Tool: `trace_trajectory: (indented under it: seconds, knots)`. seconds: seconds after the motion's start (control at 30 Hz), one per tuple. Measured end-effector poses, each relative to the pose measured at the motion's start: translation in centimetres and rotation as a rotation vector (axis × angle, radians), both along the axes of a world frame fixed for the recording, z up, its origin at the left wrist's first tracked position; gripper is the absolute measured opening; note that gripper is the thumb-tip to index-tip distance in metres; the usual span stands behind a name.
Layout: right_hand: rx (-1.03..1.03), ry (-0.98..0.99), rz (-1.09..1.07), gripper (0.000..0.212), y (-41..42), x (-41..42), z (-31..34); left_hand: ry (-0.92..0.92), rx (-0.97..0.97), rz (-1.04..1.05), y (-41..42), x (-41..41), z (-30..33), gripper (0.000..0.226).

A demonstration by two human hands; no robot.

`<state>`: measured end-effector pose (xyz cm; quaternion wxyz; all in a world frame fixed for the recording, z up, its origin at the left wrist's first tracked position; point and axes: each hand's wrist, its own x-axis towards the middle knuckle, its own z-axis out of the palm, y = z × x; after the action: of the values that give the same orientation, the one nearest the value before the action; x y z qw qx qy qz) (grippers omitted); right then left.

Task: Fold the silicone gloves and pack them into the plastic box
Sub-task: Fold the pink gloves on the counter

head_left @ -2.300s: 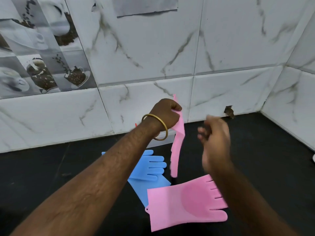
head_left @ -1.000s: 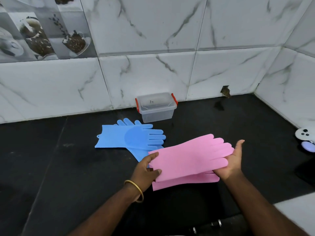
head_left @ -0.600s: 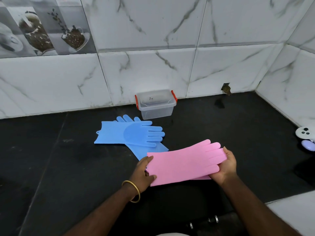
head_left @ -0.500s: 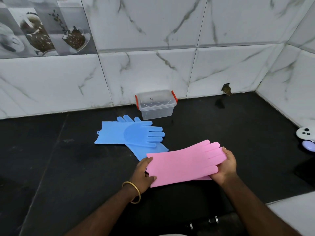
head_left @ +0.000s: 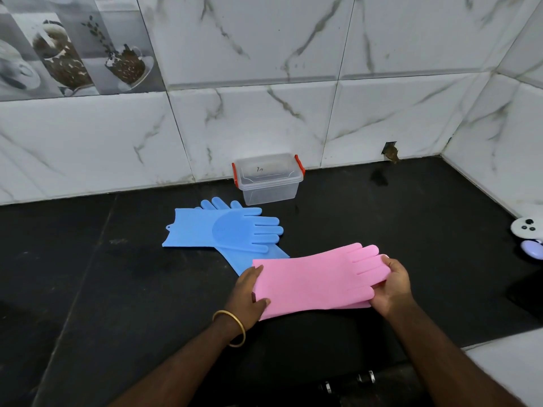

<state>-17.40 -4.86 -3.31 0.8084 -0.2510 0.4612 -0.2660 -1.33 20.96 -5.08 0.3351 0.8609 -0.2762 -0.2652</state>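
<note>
Head view: we see fingers (head_left: pixel 392 264) of our right hand (head_left: pixel 392 289) curled around the fingertip end of the stacked pink gloves (head_left: pixel 317 280), while our left hand (head_left: pixel 248 293) pinches the cuff end. The gloves' long axis runs left to right between both hands, flat on the black worktop (head_left: pixel 88 289). Blue gloves (head_left: pixel 223 230) lie just behind, untouched. The lidded plastic box (head_left: pixel 269 179) stands farther back against the wall, roughly equally far from either hand
</note>
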Motion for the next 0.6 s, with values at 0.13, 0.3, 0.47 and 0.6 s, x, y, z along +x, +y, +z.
trace_trajectory:
  seconds: [0.13,0.3,0.47,0.6]
  knots:
    - [-0.141,0.095,0.005,0.026,-0.9,0.0,-0.6,-0.038,0.033,0.021,-0.1,0.0,-0.3,0.081]
    - [-0.582,0.340,0.008,0.034,-1.2,-0.4,-1.4,-0.074,0.027,0.066,0.0,-0.1,-0.7,0.083]
    - [-1.116,0.802,0.065,0.039,-0.1,-0.7,-1.3,-0.122,-0.011,0.081,-0.5,1.5,-0.2,0.063]
    - [-1.529,0.775,0.285,0.038,3.2,0.1,-1.0,-0.194,0.189,0.013,-1.7,3.5,0.6,0.069]
